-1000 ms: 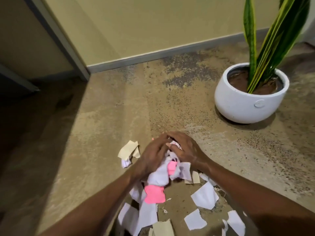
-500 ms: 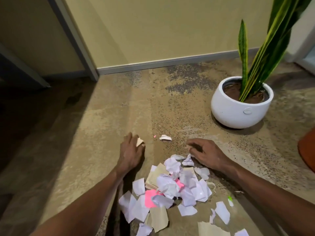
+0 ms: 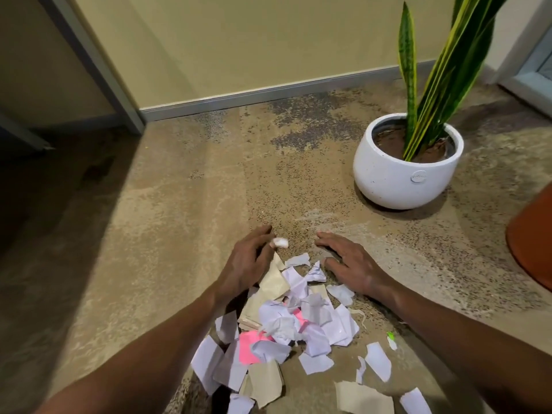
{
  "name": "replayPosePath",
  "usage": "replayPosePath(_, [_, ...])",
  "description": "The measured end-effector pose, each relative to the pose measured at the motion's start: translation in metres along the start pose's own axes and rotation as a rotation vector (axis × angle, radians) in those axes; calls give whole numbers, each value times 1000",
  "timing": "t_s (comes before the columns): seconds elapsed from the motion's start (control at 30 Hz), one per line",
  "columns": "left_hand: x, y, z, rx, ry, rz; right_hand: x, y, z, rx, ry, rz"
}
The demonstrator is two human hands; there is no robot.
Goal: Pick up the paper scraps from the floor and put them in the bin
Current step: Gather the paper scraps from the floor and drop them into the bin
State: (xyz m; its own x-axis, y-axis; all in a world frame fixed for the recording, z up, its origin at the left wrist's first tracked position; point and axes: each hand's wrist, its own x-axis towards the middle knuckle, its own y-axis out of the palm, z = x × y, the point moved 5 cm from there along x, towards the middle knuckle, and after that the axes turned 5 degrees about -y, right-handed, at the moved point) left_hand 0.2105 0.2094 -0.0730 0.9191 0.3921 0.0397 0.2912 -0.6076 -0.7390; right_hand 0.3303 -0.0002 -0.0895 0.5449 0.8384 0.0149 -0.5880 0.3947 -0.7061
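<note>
Two open hands (image 3: 248, 264) flanking paper scraps (image 3: 286, 321), white pot (image 3: 397, 180) holding plant (image 3: 430, 85)

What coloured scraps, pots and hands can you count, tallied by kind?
pink scraps: 2
green scrap: 1
white plant pot: 1
orange object, cut off at the right edge: 1
Hands: 2, left hand and right hand
Total: 7

speckled tan floor (image 3: 167, 234) under paper scraps (image 3: 286, 324), white plant pot (image 3: 403, 174)
</note>
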Motion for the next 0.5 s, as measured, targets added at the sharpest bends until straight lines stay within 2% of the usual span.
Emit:
replayPosePath(0.13, [-40,3,-24,-271,-101,-26,-1,1,11,-28,43,63])
replayPosePath(0.23, [-57,0,-41,-379,-87,-60,-6,0,20,39,98,102])
replayPosePath(0.27, [-57,-6,-43,-369,-80,-99,-9,0,24,45,94,118])
replayPosePath(0.33, [-53,-14,-40,-178,-122,-112,-19,2,32,36,71,159])
replayPosePath(0.4, [-55,-5,-33,82,-134,98,-30,10,41,30,72,224])
replayPosePath(0.43, [-61,3,-33,126,-122,203,-37,17,45,0,69,272])
replayPosePath(0.5, [-82,10,-41,-14,-103,299,-46,29,53,-37,62,342])
